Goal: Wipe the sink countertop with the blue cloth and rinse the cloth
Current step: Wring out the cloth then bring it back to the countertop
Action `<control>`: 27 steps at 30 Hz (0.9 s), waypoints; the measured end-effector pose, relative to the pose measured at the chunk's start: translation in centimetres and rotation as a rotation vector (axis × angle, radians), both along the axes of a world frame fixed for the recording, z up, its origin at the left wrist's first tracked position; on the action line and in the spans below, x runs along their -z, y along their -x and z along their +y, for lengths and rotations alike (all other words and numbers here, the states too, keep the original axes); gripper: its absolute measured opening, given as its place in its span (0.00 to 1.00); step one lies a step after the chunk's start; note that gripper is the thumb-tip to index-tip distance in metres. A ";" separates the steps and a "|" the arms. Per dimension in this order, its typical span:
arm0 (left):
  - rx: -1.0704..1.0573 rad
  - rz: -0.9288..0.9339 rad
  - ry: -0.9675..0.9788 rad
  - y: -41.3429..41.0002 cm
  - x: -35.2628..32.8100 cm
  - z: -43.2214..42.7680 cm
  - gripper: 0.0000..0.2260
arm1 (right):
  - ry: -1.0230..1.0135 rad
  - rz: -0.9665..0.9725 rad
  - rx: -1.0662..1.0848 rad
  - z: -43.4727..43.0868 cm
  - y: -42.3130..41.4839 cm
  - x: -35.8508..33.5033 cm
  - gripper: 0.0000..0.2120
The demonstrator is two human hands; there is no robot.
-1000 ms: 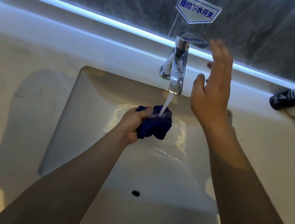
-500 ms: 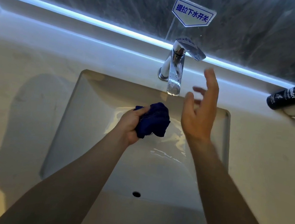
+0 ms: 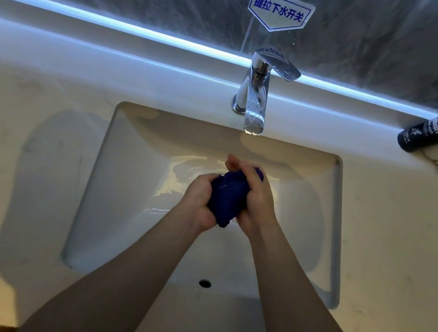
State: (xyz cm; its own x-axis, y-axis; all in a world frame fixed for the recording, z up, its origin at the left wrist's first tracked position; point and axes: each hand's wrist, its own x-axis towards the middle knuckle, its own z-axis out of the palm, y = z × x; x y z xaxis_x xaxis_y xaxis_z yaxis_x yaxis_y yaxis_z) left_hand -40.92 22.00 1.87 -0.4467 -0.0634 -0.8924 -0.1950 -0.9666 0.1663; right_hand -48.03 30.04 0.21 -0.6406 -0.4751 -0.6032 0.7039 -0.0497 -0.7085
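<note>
I see both hands over the middle of the white rectangular sink basin (image 3: 131, 181), pressed together around the wadded dark blue cloth (image 3: 225, 200). My left hand (image 3: 199, 199) cups it from one side, my right hand (image 3: 256, 199) from the other, fingers (image 3: 233, 163) clenched on the fabric. The chrome lever tap (image 3: 255, 97) stands at the pale stone bench's (image 3: 22, 115) back edge. A black bottle (image 3: 431, 131) lies at the back right corner.

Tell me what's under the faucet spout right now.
Under the faucet spout lies only the bare, wet sink basin; no stream shows. The cloth, bunched between the left hand and right hand, sits nearer the person. The basin beneath the hands is hidden.
</note>
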 end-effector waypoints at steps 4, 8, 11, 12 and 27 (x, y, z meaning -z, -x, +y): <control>0.145 0.080 -0.083 -1.5 -0.1 -1.1 0.17 | 0.040 0.125 -0.143 0.4 0.9 -1.1 0.05; 0.378 0.190 -0.252 -2.2 -0.4 -2.1 0.23 | 0.007 0.280 -0.300 0.6 1.6 -2.2 0.00; 0.391 0.141 -0.158 -1.2 -0.8 -2.2 0.16 | -0.176 0.456 -0.347 0.0 1.5 -2.3 0.08; 0.395 0.091 -0.076 -0.8 -1.1 -2.2 0.12 | -0.237 0.512 -0.352 -0.1 1.5 -2.1 0.10; 0.555 -0.045 1.300 1.4 1.5 0.7 0.17 | -0.465 0.100 -0.149 -2.0 1.6 -0.9 0.22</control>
